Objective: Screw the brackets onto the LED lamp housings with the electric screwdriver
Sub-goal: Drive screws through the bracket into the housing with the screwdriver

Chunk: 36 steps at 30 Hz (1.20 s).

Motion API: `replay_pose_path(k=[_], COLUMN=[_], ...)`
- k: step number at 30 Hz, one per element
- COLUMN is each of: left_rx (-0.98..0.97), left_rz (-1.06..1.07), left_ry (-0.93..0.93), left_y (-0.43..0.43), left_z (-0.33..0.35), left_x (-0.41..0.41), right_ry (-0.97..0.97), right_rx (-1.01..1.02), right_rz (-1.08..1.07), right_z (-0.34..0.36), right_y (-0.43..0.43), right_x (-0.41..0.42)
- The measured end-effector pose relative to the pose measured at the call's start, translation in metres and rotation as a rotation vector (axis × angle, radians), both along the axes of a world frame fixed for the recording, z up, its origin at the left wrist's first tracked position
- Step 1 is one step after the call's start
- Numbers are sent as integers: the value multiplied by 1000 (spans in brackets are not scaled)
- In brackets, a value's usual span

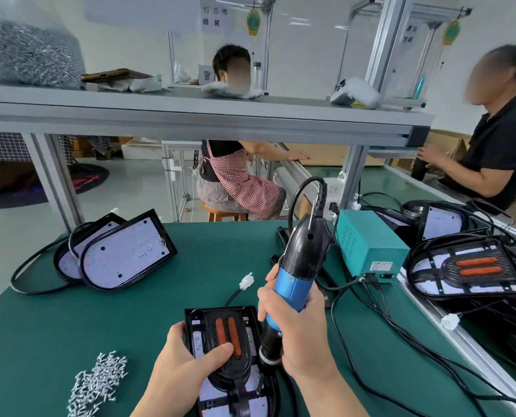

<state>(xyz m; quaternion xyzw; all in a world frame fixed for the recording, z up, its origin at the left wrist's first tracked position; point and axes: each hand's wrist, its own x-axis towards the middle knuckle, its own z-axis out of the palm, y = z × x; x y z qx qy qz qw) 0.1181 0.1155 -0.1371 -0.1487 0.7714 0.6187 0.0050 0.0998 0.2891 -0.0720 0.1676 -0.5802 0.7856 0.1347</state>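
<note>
Blue-bodied electric screwdriver [292, 284] gripped fully in my right hand [298, 332], near upright, nose down at the right edge of the lamp housing [248, 319]. My left hand [184, 365] clasps the housing's left side, thumb pressing the black bracket [210, 331]. The housing lies on the green mat [70, 320], with loose screws [97, 383] near its left.

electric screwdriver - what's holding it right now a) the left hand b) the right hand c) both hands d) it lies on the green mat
b: the right hand grips the blue body of the electric screwdriver, while the left hand holds the lamp housing on the mat.
</note>
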Motion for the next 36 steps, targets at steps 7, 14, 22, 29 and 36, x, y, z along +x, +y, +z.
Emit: replay_pose_path(k=[7, 14, 22, 29, 36], left_rx=[26, 63, 77, 108, 159], left_rz=[23, -14, -43, -17, -14], left_ry=[9, 17, 36, 15, -10], left_y=[2, 3, 4, 4, 5], left_z=[6, 9, 13, 9, 12], left_x=[1, 1, 1, 4, 8], right_ry=[-33, -49, 76, -232, -540], right_rx=[-9, -191, -85, -574, -947], right_rz=[94, 82, 154, 101, 64], right_z=[2, 6, 17, 4, -40], right_y=[3, 14, 17, 11, 26], right_x=[0, -6, -9, -29, -48])
